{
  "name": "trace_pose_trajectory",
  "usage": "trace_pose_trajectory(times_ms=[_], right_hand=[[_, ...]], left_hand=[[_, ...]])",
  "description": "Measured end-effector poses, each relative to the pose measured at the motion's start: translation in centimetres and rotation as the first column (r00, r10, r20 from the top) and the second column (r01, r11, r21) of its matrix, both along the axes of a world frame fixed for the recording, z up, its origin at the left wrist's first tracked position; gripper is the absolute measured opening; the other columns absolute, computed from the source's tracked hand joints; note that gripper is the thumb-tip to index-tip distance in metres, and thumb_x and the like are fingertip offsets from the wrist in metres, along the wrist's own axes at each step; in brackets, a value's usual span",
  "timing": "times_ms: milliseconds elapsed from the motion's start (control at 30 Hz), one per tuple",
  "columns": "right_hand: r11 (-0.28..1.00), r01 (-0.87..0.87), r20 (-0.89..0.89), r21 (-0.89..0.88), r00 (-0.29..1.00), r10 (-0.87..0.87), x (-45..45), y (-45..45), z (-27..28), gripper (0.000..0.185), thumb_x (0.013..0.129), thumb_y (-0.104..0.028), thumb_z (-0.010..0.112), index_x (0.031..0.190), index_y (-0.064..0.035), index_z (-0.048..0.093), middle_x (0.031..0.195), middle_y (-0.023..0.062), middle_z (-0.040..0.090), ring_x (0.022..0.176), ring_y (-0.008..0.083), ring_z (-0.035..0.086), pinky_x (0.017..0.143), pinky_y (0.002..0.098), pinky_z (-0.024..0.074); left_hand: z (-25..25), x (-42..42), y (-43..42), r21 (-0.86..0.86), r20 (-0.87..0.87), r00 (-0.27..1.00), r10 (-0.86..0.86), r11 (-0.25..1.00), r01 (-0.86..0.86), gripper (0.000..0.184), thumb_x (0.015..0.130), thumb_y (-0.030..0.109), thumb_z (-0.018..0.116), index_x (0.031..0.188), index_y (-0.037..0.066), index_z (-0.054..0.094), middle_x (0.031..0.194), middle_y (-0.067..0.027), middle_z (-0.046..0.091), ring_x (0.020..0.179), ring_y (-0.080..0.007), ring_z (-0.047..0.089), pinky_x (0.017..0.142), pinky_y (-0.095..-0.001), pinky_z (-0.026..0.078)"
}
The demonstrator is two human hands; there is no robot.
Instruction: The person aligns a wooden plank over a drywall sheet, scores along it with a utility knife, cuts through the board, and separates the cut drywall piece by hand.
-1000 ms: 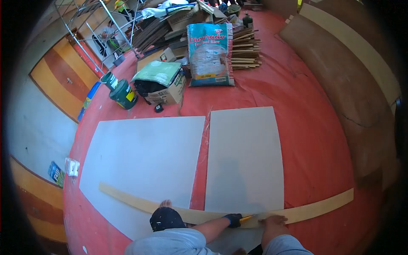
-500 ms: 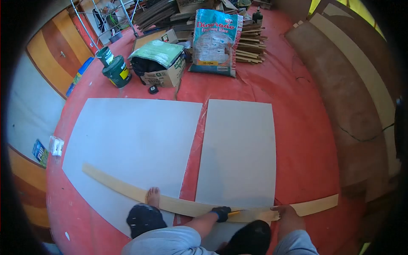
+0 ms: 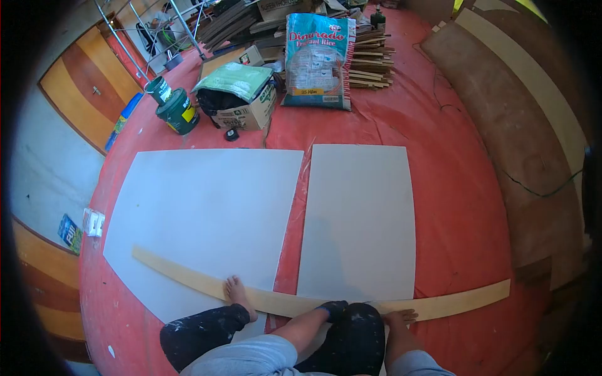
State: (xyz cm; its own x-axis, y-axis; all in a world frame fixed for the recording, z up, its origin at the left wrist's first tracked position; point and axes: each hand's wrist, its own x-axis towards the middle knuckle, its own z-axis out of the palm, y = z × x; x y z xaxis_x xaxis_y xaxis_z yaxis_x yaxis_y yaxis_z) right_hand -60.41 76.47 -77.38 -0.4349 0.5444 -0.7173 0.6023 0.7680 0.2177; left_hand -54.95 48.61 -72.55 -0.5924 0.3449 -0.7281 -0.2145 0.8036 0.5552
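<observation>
A long, pale wooden strip [image 3: 464, 304] lies across two white boards, a wide left board [image 3: 207, 207] and a narrower right board [image 3: 360, 219]. My left hand [image 3: 334, 309], in a dark glove, is closed at the strip beside my right knee [image 3: 357, 332]. The knee hides its fingertips and the slim yellow tool seen in them earlier. My bare right hand [image 3: 401, 317] presses on the strip just right of the knee, fingers stretched out. My bare left foot [image 3: 237, 296] rests on the strip farther left.
Red sheeting [image 3: 458, 232] covers the floor. Beyond the boards stand green buckets [image 3: 177, 111], a cardboard box [image 3: 251, 113], a black tape measure [image 3: 231, 134], a rice sack [image 3: 318, 62] and stacked wood strips [image 3: 371, 62]. Brown panels [image 3: 501, 113] and a cable [image 3: 539, 195] lie right.
My right knee has moved left and up, covering the yellow tool's place. My right hand has shifted slightly left and its fingers now lie flatter. More of my left foot shows.
</observation>
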Motion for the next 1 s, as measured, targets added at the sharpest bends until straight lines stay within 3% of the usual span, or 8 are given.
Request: trace_pose_trajectory(times_ms=[33,133,167,233,300,600,800,1000], right_hand=[[0.998,0.068,-0.079,-0.015,0.995,-0.069,0.2,0.0,-0.6,0.171,0.056,-0.08,0.085,0.155,0.0029,-0.028,0.159,0.037,-0.032,0.148,0.0486,-0.035,0.123,0.058,-0.0145],[0.999,0.02,0.019,0.025,1.0,-0.02,-0.4,-1.0,1.0,0.17,0.058,-0.077,0.085,0.155,0.002,-0.029,0.161,0.0337,-0.033,0.149,0.0479,-0.032,0.124,0.0592,-0.0109],[0.999,-0.013,0.082,0.034,0.997,0.01,-0.9,-1.6,3.2,0.156,0.067,-0.072,0.08,0.157,0.0009,-0.025,0.164,0.0316,-0.025,0.152,0.0469,-0.023,0.125,0.0584,-0.0021],[0.996,-0.083,0.207,0.041,0.976,0.073,-2.9,-4.7,12.8,0.13,0.085,-0.062,0.068,0.161,-0.0014,-0.017,0.17,0.0274,-0.01,0.158,0.0449,-0.005,0.127,0.0567,0.0156],[0.99,-0.139,0.22,0.02,0.967,0.131,-3.3,-4.0,14.1,0.128,0.085,-0.062,0.067,0.161,-0.0012,-0.017,0.17,0.0275,-0.009,0.158,0.0451,-0.004,0.126,0.0568,0.0159],[0.941,-0.337,0.135,-0.037,0.931,0.339,-1.7,-0.4,10.4,0.121,0.088,-0.06,0.062,0.161,-0.0002,-0.013,0.17,0.028,-0.004,0.157,0.0461,0.0,0.126,0.057,0.0172],[0.896,-0.442,0.083,-0.038,0.892,0.443,-0.5,0.7,9.7,0.116,0.09,-0.058,0.059,0.161,0.0005,-0.011,0.169,0.0283,0.0,0.157,0.0467,0.003,0.126,0.0571,0.018],[0.854,-0.52,0.035,-0.017,0.853,0.52,0.7,1.8,8.8,0.112,0.092,-0.057,0.056,0.162,0.0011,-0.009,0.169,0.0286,0.003,0.156,0.0473,0.006,0.126,0.0573,0.0189]], left_hand=[[-0.6,0.5,0.7,-0.104,-0.115,0.993,-0.014,0.995,0.002,0.06,0.083,0.035,0.076,0.133,0.006,0.061,0.136,-0.0222,0.064,0.13,-0.0374,0.06,0.108,-0.0469,0.047],[-2.0,3.7,3.1,-0.411,-0.42,0.898,-0.132,0.91,-0.058,0.058,0.085,0.035,0.075,0.133,0.007,0.061,0.136,-0.0217,0.065,0.129,-0.0373,0.061,0.107,-0.0468,0.048],[-2.6,4.6,3.5,-0.5,-0.499,0.844,-0.197,0.861,-0.094,0.058,0.085,0.036,0.075,0.134,0.007,0.061,0.135,-0.0216,0.065,0.129,-0.0373,0.061,0.107,-0.0468,0.048],[-0.6,3.2,2.5,-0.413,-0.38,0.916,-0.126,0.909,-0.047,0.056,0.087,0.035,0.073,0.134,0.008,0.061,0.135,-0.0211,0.065,0.128,-0.037,0.061,0.107,-0.0466,0.048],[6.8,-1.6,-1.3,-0.005,0.131,0.991,0.029,1.0,-0.028,0.053,0.089,0.035,0.071,0.135,0.01,0.061,0.136,-0.0203,0.064,0.127,-0.0365,0.062,0.107,-0.0463,0.048],[6.4,-0.2,-4.5,-0.128,-0.097,0.986,0.133,0.981,-0.145,0.056,0.093,0.042,0.067,0.14,0.013,0.058,0.136,-0.02,0.064,0.13,-0.0368,0.059,0.11,-0.0453,0.044],[9.6,-1.3,-4.8,-0.131,0.086,0.981,0.176,0.978,-0.164,0.059,0.093,0.039,0.068,0.143,0.01,0.056,0.139,-0.0196,0.062,0.13,-0.0368,0.058,0.11,-0.0457,0.045],[11.1,-1.5,-5.6,-0.131,-0.123,0.983,0.135,0.98,-0.151,0.058,0.096,0.053,0.062,0.136,0.011,0.059,0.132,-0.0225,0.064,0.123,-0.0411,0.061,0.105,-0.0493,0.047]])
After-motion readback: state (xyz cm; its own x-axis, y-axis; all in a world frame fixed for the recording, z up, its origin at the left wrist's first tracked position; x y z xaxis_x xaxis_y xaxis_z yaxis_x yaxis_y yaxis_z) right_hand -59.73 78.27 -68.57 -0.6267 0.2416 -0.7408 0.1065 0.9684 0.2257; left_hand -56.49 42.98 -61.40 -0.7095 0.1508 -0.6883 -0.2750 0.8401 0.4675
